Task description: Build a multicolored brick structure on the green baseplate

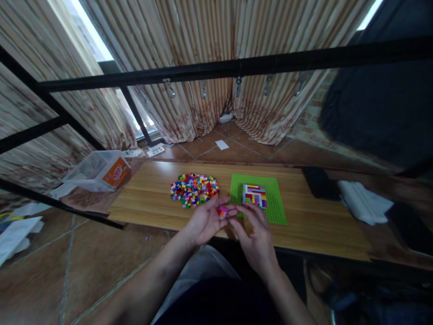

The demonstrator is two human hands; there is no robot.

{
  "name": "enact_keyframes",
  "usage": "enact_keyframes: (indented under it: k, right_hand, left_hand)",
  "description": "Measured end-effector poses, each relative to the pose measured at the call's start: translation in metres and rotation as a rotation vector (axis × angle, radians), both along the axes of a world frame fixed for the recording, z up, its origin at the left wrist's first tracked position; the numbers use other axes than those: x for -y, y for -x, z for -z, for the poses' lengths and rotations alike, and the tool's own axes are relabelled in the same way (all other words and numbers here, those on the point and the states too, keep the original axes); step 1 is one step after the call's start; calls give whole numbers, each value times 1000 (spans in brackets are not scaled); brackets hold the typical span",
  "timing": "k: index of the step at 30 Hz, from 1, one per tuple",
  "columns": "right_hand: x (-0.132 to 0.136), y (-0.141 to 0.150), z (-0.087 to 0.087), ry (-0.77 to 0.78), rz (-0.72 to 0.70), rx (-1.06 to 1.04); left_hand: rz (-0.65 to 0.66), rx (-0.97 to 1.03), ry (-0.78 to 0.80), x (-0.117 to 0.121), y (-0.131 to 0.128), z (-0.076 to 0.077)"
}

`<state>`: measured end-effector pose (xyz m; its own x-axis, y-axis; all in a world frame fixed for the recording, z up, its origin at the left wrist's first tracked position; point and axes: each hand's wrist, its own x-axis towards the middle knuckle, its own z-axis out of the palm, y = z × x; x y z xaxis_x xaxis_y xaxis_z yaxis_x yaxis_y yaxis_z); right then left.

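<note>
My left hand (210,220) is turned palm up above the table's near edge. A few small toy bricks (222,211), pink and red-orange, lie on its fingers. My right hand (254,232) is close beside it, thumb and fingers apart, with its fingertips near the left hand's fingers; I see nothing between them. Just beyond the right hand lies a green baseplate (275,203), bearing a rectangular build of multicoloured bricks (254,195). To the left, past my left hand, spreads a pile of loose bricks (194,188) in many colours.
The long wooden table (149,194) carries the bricks and baseplate. A clear plastic box (96,169) with an orange label stands off its left end. A dark flat object (320,183) and white paper or cloth (365,202) are at the right. A black metal bar (203,71) crosses beyond the table.
</note>
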<state>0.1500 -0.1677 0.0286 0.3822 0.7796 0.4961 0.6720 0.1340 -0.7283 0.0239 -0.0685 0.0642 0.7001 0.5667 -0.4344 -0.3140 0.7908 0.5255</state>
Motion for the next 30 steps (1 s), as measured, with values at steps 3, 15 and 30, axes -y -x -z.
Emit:
enact_keyframes:
  k: [3,15,30]
  right_hand:
    - [5,12,0,17,-20,59]
    - [19,12,7,88,8,-222]
    - [30,21,28,260,-37,-410]
  left_hand:
    - [43,78,21,15,-5,-1]
    - [36,-121,-215,40,4,23]
    - [41,-315,-647,43,10,58]
